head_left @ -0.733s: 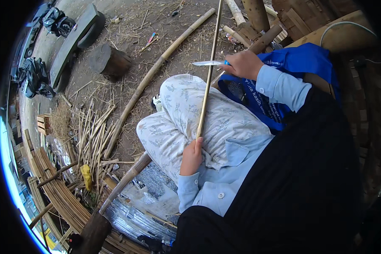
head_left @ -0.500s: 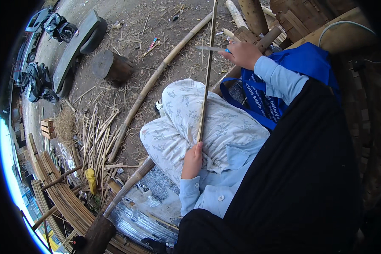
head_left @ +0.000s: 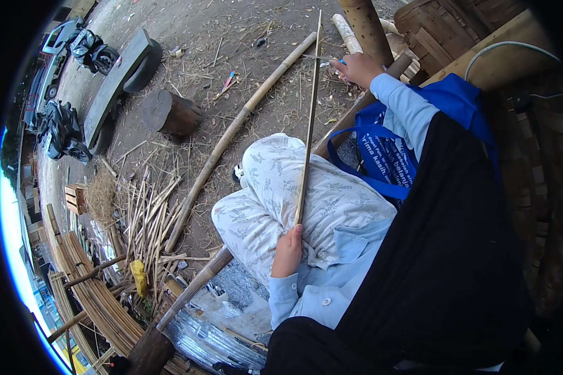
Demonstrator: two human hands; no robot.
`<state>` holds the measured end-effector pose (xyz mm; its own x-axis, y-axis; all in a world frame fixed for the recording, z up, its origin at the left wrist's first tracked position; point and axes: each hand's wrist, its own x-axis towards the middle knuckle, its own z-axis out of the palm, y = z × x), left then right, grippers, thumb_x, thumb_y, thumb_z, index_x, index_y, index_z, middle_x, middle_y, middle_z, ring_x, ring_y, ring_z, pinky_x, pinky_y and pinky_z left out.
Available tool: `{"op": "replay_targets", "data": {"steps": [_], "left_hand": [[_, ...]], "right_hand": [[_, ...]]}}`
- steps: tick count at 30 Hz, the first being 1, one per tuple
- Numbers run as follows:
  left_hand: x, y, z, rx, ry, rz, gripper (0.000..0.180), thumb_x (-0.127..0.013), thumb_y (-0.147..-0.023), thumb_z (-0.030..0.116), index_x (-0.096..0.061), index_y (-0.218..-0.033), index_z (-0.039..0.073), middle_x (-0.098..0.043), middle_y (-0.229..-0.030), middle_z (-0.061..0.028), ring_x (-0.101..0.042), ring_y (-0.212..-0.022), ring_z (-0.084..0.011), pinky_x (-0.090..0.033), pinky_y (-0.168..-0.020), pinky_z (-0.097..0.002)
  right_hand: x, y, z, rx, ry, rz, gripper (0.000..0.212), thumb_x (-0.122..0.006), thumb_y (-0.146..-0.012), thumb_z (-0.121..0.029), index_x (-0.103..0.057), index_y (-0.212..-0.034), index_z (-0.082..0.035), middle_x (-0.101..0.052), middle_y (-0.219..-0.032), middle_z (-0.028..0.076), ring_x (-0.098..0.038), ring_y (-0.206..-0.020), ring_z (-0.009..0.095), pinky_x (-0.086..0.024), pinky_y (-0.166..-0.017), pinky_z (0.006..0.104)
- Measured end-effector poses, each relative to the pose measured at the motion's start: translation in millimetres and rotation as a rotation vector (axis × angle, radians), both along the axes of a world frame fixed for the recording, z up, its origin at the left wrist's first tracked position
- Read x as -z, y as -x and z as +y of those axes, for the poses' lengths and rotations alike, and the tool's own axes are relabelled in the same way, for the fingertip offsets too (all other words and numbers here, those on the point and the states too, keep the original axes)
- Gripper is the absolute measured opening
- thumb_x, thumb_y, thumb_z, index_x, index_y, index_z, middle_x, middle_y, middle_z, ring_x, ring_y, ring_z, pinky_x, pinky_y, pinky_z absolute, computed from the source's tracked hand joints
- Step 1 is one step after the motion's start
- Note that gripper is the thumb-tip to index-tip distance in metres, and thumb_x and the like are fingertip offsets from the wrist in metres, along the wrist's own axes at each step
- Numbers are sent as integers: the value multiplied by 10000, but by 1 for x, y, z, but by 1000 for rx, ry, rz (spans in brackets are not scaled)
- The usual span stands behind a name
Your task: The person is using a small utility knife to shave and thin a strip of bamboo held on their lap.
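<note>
A long, narrow bamboo strip (head_left: pixel 309 125) runs from my lap up toward the far ground. Its near end is in the closed fingers of my left hand (head_left: pixel 288 251), which rests against my patterned trousers (head_left: pixel 331 187). Farther up, my right hand (head_left: pixel 360 70) is closed around a knife (head_left: pixel 333 60) with some blue at its handle. The thin blade points left and crosses the strip near its far end. Whether the edge is cutting into the strip cannot be made out.
A blue bag (head_left: pixel 381 147) lies beside my right arm. A thick bamboo pole (head_left: pixel 247 106) lies on the ground, near a wood stump (head_left: pixel 171 116). Loose bamboo pieces (head_left: pixel 145 215) and stacked long strips (head_left: pixel 97 300) are at the left. Motorbikes (head_left: pixel 59 128) stand farther off.
My right hand and the knife have moved slightly up along the strip, toward its far end. My left hand still holds the near end. The whole view has shifted a little.
</note>
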<state>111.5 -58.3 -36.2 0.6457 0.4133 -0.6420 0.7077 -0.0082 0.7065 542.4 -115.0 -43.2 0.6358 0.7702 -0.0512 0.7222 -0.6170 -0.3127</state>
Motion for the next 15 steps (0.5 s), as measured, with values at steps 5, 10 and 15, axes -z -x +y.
{"op": "replay_targets", "data": {"steps": [5,10,15], "left_hand": [[-8,-3,3,-186,325,52,465,-357,-954,412,-445,-686,42,-367,-544,19,-333,-453,-84,-293,-425,-262],[3,4,1,-55,139,-9,434,-371,-948,420,-440,-691,77,-354,-542,45,-329,-442,-60,-265,-396,-236],[-14,-6,5,-249,451,74,425,-378,-943,431,-427,-682,99,-342,-548,54,-312,-447,-57,-264,-405,-230]], "right_hand": [[-9,25,8,-91,33,48,584,-364,-883,-528,-638,-753,-29,-630,-756,176,-618,-765,333,-474,-701,454],[-4,-19,8,178,13,34,559,-359,-897,-500,-655,-776,-42,-634,-761,177,-622,-755,334,-480,-695,456],[-20,13,17,-102,74,-33,549,-364,-901,-491,-657,-782,-43,-638,-761,168,-627,-770,329,-485,-721,443]]}}
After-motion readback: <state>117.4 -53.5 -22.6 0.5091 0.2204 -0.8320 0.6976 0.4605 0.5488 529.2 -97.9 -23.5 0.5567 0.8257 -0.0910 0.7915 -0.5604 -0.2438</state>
